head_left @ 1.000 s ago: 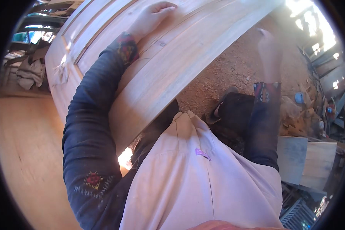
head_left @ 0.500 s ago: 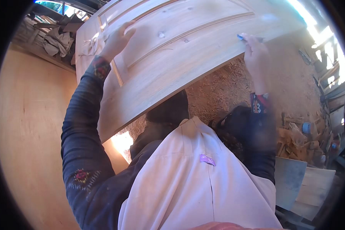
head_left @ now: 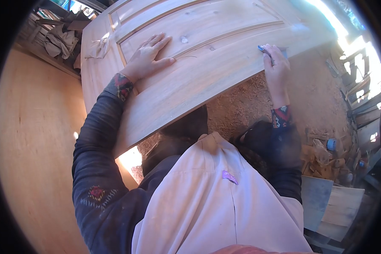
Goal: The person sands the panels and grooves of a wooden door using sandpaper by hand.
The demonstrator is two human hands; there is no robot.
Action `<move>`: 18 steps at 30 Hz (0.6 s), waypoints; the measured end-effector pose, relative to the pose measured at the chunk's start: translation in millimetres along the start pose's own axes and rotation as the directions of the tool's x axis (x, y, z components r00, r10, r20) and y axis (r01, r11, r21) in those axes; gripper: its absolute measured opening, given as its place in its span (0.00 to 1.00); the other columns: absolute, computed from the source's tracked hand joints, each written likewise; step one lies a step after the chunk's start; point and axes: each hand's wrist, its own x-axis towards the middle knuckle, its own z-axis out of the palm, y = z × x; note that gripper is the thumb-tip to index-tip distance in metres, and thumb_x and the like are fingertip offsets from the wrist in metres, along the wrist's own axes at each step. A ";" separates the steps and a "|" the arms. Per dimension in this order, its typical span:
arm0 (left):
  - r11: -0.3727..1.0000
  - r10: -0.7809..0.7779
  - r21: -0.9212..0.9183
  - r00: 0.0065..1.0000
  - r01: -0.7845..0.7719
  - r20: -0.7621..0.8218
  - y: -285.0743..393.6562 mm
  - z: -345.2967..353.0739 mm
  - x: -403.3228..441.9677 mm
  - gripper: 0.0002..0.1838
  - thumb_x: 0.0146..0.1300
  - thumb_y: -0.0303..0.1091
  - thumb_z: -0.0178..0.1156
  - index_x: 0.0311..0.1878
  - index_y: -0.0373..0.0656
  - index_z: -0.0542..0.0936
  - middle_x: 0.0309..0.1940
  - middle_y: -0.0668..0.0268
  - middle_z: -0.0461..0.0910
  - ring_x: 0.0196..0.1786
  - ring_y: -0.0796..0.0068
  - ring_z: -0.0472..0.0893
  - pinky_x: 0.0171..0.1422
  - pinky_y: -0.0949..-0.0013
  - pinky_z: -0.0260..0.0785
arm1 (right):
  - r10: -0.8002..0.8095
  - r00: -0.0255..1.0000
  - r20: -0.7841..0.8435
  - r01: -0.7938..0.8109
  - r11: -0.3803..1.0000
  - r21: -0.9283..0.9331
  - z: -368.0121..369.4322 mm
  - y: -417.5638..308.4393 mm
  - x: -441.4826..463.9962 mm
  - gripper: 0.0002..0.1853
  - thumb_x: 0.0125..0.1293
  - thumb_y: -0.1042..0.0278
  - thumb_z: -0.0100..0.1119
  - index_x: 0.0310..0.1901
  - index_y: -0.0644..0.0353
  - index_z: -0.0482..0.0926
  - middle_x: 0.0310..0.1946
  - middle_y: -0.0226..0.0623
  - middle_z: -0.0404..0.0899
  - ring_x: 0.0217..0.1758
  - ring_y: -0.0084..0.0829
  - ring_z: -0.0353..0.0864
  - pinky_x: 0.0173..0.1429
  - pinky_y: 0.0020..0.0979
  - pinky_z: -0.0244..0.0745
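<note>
A pale wooden door [head_left: 186, 91] with raised mouldings and recessed panels lies in front of me, its near edge running diagonally. My left hand [head_left: 150, 59] rests on the door with fingers spread, over the moulding beside a panel. At the door's near edge on the right, my right hand [head_left: 277, 61] is closed around a piece of blue sandpaper [head_left: 261, 48]. The sandpaper is mostly hidden by the fingers; blue shows on both sides of them. A crumpled light cloth [head_left: 98, 48] lies on the door's left part.
A large smooth wooden board [head_left: 38, 148] stands at my left. Wood scraps [head_left: 321, 158] and a blue roll [head_left: 331, 144] lie on the right. Sawdust and shavings cover the ground [head_left: 241, 97]. Flat sheets [head_left: 340, 207] are at lower right, and a bundled cloth [head_left: 60, 41] is at upper left.
My left hand has come down and to the right, from above the door to flat upon it. My right hand has shifted slightly left and down along the edge, still gripping the sandpaper.
</note>
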 end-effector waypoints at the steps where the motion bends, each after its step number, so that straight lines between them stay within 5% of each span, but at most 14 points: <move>1: 1.000 0.011 -0.024 1.000 -0.010 0.002 1.1 -0.4 2.5 0.43 0.61 0.64 0.55 0.70 0.41 0.67 0.73 0.50 0.59 0.77 0.52 0.56 0.79 0.58 0.48 | 0.000 1.000 -0.011 0.000 1.000 0.001 0.8 0.0 -0.3 0.12 0.64 0.68 0.59 0.48 0.54 0.84 0.48 0.38 0.84 0.59 0.39 0.79 0.65 0.40 0.67; 4: 0.998 0.041 -0.053 0.995 -0.036 0.092 23.1 -9.2 26.7 0.40 0.63 0.63 0.54 0.67 0.40 0.70 0.71 0.48 0.62 0.75 0.50 0.59 0.77 0.59 0.51 | 0.003 1.000 -0.024 -0.002 1.000 0.021 3.4 0.1 -0.6 0.12 0.64 0.69 0.59 0.48 0.54 0.84 0.48 0.38 0.84 0.59 0.39 0.79 0.65 0.40 0.66; 7: 0.989 0.050 0.140 0.999 -0.052 0.012 51.2 1.7 64.0 0.38 0.65 0.62 0.52 0.67 0.40 0.70 0.69 0.48 0.66 0.72 0.47 0.63 0.77 0.56 0.52 | 0.012 1.000 -0.001 -0.012 0.998 0.065 3.6 3.4 0.6 0.12 0.63 0.69 0.59 0.48 0.54 0.84 0.48 0.38 0.84 0.59 0.40 0.79 0.65 0.40 0.67; 10: 0.936 0.093 0.353 0.965 -0.001 -0.245 58.2 36.3 99.4 0.39 0.65 0.63 0.52 0.66 0.39 0.71 0.68 0.45 0.67 0.70 0.46 0.66 0.75 0.55 0.54 | 0.009 0.999 0.031 -0.012 0.997 0.082 -0.7 4.3 3.3 0.12 0.63 0.69 0.59 0.47 0.54 0.84 0.49 0.38 0.84 0.60 0.40 0.79 0.65 0.40 0.67; 13: 0.962 -0.020 0.262 0.978 0.076 -0.207 57.2 43.2 121.6 0.40 0.64 0.65 0.51 0.66 0.39 0.71 0.69 0.45 0.65 0.72 0.47 0.63 0.76 0.53 0.52 | 0.001 0.999 0.044 -0.005 0.997 0.077 -3.0 5.4 6.2 0.12 0.63 0.68 0.60 0.47 0.54 0.84 0.49 0.39 0.84 0.59 0.41 0.79 0.64 0.40 0.68; 16: 0.975 -0.193 -0.131 0.977 0.180 -0.088 41.8 13.6 126.9 0.39 0.65 0.65 0.50 0.68 0.41 0.70 0.71 0.46 0.62 0.74 0.48 0.59 0.77 0.50 0.50 | 0.004 0.999 0.046 -0.007 0.997 0.071 -2.4 6.7 7.1 0.12 0.62 0.67 0.61 0.46 0.55 0.84 0.48 0.39 0.84 0.58 0.41 0.80 0.63 0.39 0.70; 18: 1.000 -0.003 0.024 0.983 0.008 -0.184 43.0 30.9 112.8 0.38 0.67 0.63 0.49 0.67 0.42 0.70 0.71 0.48 0.63 0.75 0.50 0.58 0.77 0.50 0.49 | 0.012 0.999 0.046 -0.015 0.997 0.071 -3.2 5.6 9.4 0.12 0.61 0.67 0.62 0.46 0.55 0.84 0.48 0.39 0.84 0.57 0.42 0.80 0.62 0.39 0.71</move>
